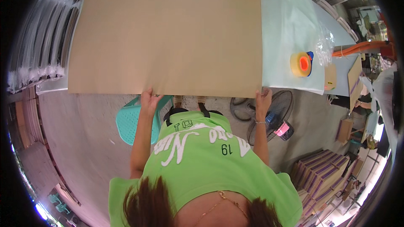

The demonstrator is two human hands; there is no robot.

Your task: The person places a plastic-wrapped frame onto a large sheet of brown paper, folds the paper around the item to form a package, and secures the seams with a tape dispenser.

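A large flat sheet of brown cardboard lies over the work table and reaches past the top of the picture. My left hand pinches its near edge left of the middle, with the thumb toward the right. At the near right corner, my right hand has its fingers closed on the same sheet. Under the board, white plastic sheeting covers the table and shows on the right. A tape dispenser with a yellowish roll rests on that sheeting, apart from my right hand.
Plastic-wrapped panels are stacked at the left. Below the table edge are a turquoise stool and a dark fan. Stacked cardboard stands on the floor at lower right. Another person's hand shows at the far right, near orange straps.
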